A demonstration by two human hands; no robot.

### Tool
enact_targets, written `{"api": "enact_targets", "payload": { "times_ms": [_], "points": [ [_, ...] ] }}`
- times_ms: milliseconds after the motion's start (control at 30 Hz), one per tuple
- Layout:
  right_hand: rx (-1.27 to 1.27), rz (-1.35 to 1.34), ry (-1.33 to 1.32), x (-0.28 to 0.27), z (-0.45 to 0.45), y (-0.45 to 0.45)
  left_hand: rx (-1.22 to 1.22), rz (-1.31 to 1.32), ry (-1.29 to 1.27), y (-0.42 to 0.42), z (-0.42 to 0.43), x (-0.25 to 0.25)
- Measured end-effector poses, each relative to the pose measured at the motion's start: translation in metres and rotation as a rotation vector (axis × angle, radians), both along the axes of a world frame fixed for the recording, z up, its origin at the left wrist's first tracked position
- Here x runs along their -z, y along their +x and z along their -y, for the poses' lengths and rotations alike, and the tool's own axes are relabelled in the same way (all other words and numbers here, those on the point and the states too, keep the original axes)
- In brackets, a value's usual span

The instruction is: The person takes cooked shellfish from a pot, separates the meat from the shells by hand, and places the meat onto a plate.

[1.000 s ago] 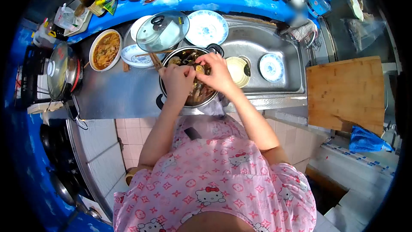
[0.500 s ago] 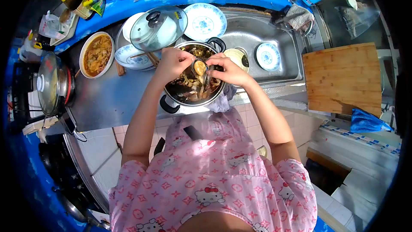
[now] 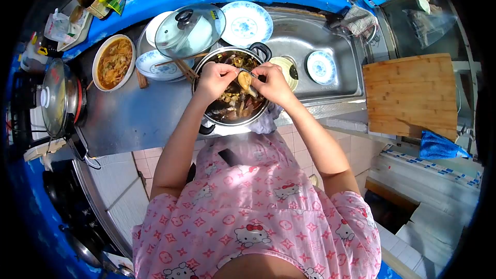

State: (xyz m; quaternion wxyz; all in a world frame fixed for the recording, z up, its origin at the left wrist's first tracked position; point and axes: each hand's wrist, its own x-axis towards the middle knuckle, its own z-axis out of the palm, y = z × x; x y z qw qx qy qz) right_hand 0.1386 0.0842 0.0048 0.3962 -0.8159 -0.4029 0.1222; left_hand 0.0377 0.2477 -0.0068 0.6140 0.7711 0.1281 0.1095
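Over the pot, my two hands meet at an opened mussel with yellowish meat showing. My left hand pinches its upper left edge, fingers closed. On the other side, my right hand is closed on the shell's right edge. The pot is steel with black handles and holds dark shells and loose bits of meat in dark liquid. Part of the pot's contents is hidden beneath my hands.
Left of the pot are a glass lid, blue-patterned plates, chopsticks and a bowl of cooked food. The steel sink holds a small plate. A wooden cutting board lies at right.
The mussel has turned and shifted slightly right between my hands. My left hand has moved a little right and down, and the whole view has shifted slightly.
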Motion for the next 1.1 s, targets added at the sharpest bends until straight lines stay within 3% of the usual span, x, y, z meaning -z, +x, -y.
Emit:
{"api": "enact_targets", "payload": {
  "times_ms": [300,400,500,600,667,833,1033,1100],
  "points": [
    [0.044,-0.027,-0.085,0.005,0.007,0.002,0.054,-0.093,-0.104,0.008,0.005,0.008],
    [-0.019,-0.293,-0.100,-0.006,0.008,0.005,0.048,-0.125,-0.101,0.008,0.011,0.000],
    [-0.066,-0.216,-0.174,-0.011,0.010,0.006,0.015,-0.130,-0.061,0.013,0.015,0.010],
    [0.000,0.135,-0.125,-0.009,0.012,-0.002,-0.058,-0.057,-0.137,0.013,0.024,0.029],
    [0.004,0.069,-0.141,-0.012,0.010,-0.003,-0.127,0.056,-0.204,0.013,0.031,0.036],
    [0.064,0.146,-0.070,0.001,0.012,-0.006,-0.141,0.029,-0.218,0.007,0.038,0.032],
    [-0.087,-0.230,-0.161,-0.006,0.014,0.010,-0.096,0.016,-0.283,0.005,0.036,0.024],
    [-0.070,-0.236,-0.192,-0.014,0.013,0.010,-0.101,-0.001,-0.336,0.004,0.039,0.014]
  ]
}}
